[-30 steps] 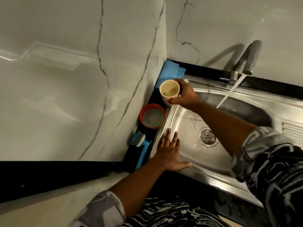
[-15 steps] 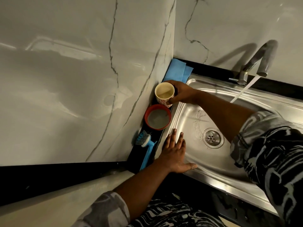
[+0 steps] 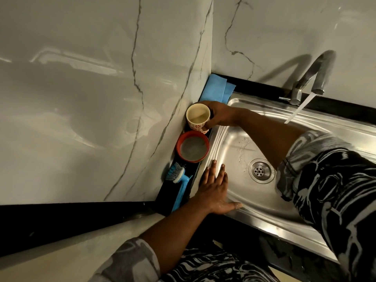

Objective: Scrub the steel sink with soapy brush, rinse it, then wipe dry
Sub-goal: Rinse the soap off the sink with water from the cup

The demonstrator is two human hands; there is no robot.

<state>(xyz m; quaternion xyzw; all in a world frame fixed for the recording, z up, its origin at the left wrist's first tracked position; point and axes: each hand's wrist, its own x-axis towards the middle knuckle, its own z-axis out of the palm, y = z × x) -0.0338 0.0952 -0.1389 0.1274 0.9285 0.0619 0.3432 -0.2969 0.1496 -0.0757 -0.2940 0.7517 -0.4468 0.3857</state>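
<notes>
Quick look at where we're at. Our right hand [image 3: 220, 117] has its grip wrapped round a small cream cup [image 3: 198, 119] with red flowers on the side. The cup is upright, has a bit of liquid in the bottom, and sits over the black worktop [image 3: 162, 197] strip in the corner. We honestly can't tell if it's resting there or just above it.

Our left hand [image 3: 213, 190] holds nothing. Its grip is wide open, with the fingers straight and flat on the left slope of the sink [image 3: 295, 212] and the thumb spread along the near rim.

On that same strip, just this side of the cup, there's a red bowl [image 3: 192, 148] of cloudy greyish liquid. Next comes the brush [image 3: 179, 180], lying flat with its bristles toward the bowl and its blue handle pointing back at us, just left of the left hand. A folded blue cloth [image 3: 215, 89] is tucked in the far corner beyond the cup, against the marble wall [image 3: 81, 98].

The tap [image 3: 309, 78] is running, and its water [image 3: 299, 107] slants down into the basin behind our right forearm. Wet speckles trail across the steel toward the drain [image 3: 259, 170].
</notes>
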